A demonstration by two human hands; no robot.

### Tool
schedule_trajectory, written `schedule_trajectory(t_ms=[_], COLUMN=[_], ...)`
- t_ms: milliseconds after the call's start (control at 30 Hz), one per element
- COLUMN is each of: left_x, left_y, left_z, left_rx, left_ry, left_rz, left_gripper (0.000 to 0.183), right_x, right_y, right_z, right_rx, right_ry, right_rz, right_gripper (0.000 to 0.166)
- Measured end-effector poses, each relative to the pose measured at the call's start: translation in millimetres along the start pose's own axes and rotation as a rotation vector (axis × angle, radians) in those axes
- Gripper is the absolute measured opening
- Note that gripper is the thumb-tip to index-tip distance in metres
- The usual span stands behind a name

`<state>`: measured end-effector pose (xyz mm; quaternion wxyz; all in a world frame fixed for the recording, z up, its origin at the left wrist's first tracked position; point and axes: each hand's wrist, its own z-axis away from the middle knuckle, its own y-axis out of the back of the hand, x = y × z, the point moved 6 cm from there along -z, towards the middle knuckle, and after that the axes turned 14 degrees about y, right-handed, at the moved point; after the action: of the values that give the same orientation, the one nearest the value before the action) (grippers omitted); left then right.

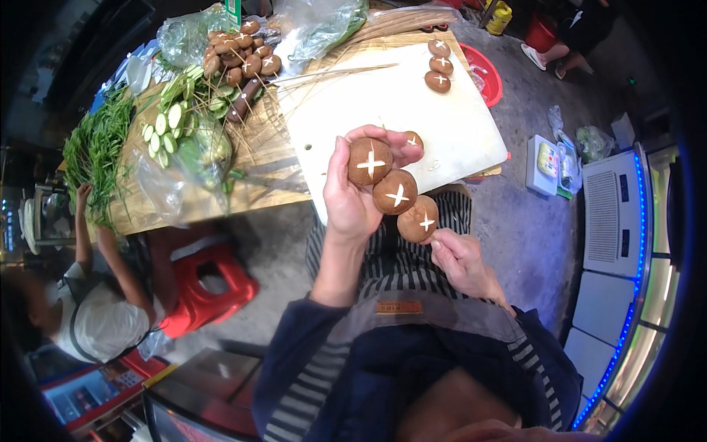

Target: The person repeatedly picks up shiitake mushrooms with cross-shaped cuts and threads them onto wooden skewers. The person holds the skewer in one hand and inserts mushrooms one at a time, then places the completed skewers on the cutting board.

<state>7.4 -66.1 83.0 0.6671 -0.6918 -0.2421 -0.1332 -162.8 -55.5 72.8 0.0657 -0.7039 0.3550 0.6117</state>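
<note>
Three brown shiitake mushrooms (394,191), each with a pale cross cut into its cap, sit in a slanting row between my hands. My left hand (353,212) cups the uppermost cap, thumb and fingers around it. With thumb and finger, my right hand (463,262) pinches a thin stick end just below the lowest cap; the rest of the stick is hidden. Behind my left fingertips another crossed mushroom (413,141) lies on the white cutting board (353,105), partly covered. A finished-looking row of three skewered mushrooms (440,65) rests at the board's far right.
Piled mushrooms (235,52), loose bamboo skewers (353,70), zucchini slices (165,130) and leafy greens (99,149) cover the wooden table (276,193). A red basin (491,72) stands beyond the board. At left, a person (105,320) works near a red stool (215,287).
</note>
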Motion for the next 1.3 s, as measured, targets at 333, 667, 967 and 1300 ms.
schedule_trajectory(t_ms=[333, 667, 967, 1300], left_x=[10.0, 48.7, 66.6, 49.9], left_y=[96.7, 104.7, 62.3, 91.6], left_z=[-3.1, 23.1, -114.7, -192.8], left_rx=[0.525, 0.785, 0.366, 0.250], left_ry=[-0.077, -0.263, -0.467, -0.117], left_rz=[-0.194, -0.734, -1.874, -2.179], left_gripper=[0.052, 0.027, 0.017, 0.012], right_x=[34.9, 48.2, 70.6, 74.4], right_y=[-7.6, -33.1, -3.4, -3.6], right_z=[-23.1, -63.5, -4.4, 29.3], right_rx=[0.113, -0.093, -0.097, -0.004], right_ry=[0.195, 0.280, 0.117, 0.005], right_rz=[0.241, 0.447, 0.491, 0.442], right_gripper=[0.005, 0.028, 0.024, 0.023])
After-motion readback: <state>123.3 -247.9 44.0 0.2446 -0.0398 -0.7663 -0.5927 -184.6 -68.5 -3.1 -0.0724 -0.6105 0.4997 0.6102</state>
